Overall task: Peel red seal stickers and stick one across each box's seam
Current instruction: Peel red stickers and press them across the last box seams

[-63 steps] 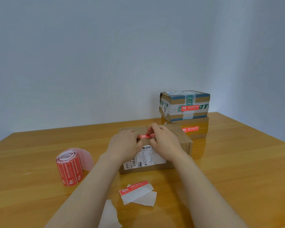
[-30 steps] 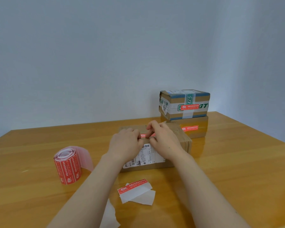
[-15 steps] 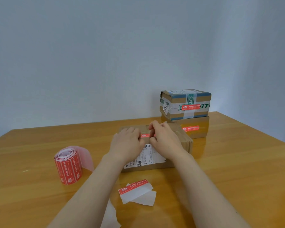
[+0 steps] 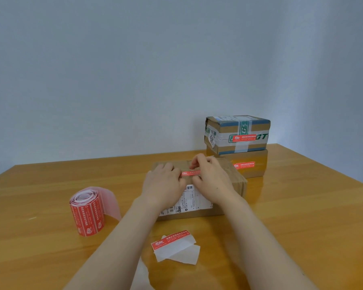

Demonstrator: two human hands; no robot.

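Two grips, left hand (image 4: pixel 162 183) and right hand (image 4: pixel 213 181), were kept pinched on the ends of the red seal sticker (image 4: pixel 190 173), stretched over the near cardboard box (image 4: pixel 236 178) seam on the table (image 4: pixel 302 206); little was moved, so press-down was judged unfinished.

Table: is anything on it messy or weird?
A little. Peeled white backing scraps lie loose on the table, one with a red sticker on it. The sticker roll has its tail hanging unrolled.
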